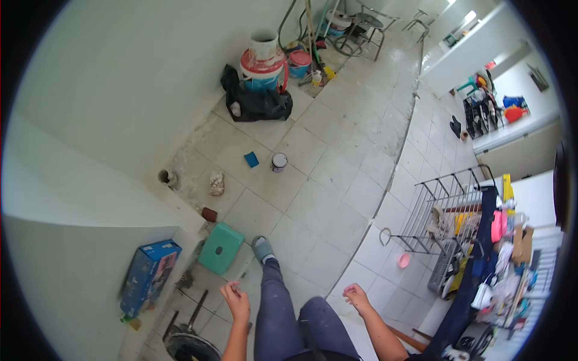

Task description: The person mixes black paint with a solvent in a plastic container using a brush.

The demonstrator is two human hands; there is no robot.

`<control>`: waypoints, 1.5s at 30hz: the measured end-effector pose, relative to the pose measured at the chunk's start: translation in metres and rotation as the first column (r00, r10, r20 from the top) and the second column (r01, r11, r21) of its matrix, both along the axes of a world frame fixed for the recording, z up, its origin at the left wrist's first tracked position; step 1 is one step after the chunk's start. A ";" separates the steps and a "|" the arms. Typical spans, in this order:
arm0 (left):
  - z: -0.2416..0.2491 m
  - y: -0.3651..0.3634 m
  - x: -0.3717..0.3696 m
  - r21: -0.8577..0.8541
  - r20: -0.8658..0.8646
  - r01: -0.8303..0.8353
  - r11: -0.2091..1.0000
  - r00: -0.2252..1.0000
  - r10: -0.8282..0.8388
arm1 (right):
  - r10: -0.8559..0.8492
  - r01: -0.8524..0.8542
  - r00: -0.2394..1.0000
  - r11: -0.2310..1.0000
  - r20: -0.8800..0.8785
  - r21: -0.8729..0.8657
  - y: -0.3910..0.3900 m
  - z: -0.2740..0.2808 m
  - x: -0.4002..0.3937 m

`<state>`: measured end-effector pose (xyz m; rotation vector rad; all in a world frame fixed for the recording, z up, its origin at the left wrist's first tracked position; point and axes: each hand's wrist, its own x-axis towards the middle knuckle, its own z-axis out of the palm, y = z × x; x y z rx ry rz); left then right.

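Note:
My left hand [235,297] is raised over the floor beside my left leg, its fingers loosely bent and apart with nothing in them. A green plastic stool [221,248] is the nearest thing, just beyond that hand on the floor. My right hand [356,297] hangs in the air to the right of my right knee, fingers half curled, and no object shows in it. Neither hand touches anything. My left foot in a grey slipper [261,248] stands on the tiles next to the stool.
A small can [279,162], a blue piece [251,159] and a bag of white lumps [217,183] lie ahead. Stacked buckets [261,79] and a black bag [259,106] stand by the wall. A blue box [149,278] leans left; a metal rack [448,207] stands right.

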<state>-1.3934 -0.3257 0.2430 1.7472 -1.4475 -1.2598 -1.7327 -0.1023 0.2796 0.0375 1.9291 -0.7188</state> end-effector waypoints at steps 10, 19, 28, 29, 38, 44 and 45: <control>-0.036 -0.099 -0.102 0.202 0.217 -0.080 0.976 0.976 0.035 | 0.759 -0.832 0.326 0.514 -0.564 0.211 -0.279 -0.121 -0.165; -0.128 0.000 -0.095 0.488 0.285 -0.436 0.756 0.898 0.335 | 0.711 -0.807 -0.416 -0.001 -0.567 0.591 -0.545 -0.358 -0.222; -0.138 0.052 -0.129 0.638 0.301 -0.532 0.557 0.838 0.455 | 0.764 -0.844 -0.369 -0.036 -0.530 0.536 -0.609 -0.462 -0.203; -0.138 0.055 -0.131 0.637 0.302 -0.500 0.587 0.862 0.406 | 0.744 -0.834 -0.404 -0.061 -0.531 0.549 -0.610 -0.468 -0.204; -0.116 0.017 -0.156 0.644 0.283 -0.505 0.574 0.855 0.436 | 0.789 -0.872 -0.318 -0.027 -0.526 0.488 -0.589 -0.436 -0.193; -0.086 0.028 -0.167 0.598 0.294 -0.527 0.604 0.845 0.446 | 0.802 -0.918 -0.186 0.063 -0.567 0.390 -0.523 -0.384 -0.173; -0.078 0.029 -0.170 0.593 0.295 -0.501 0.630 0.864 0.409 | 0.799 -0.915 -0.193 0.063 -0.569 0.399 -0.510 -0.372 -0.167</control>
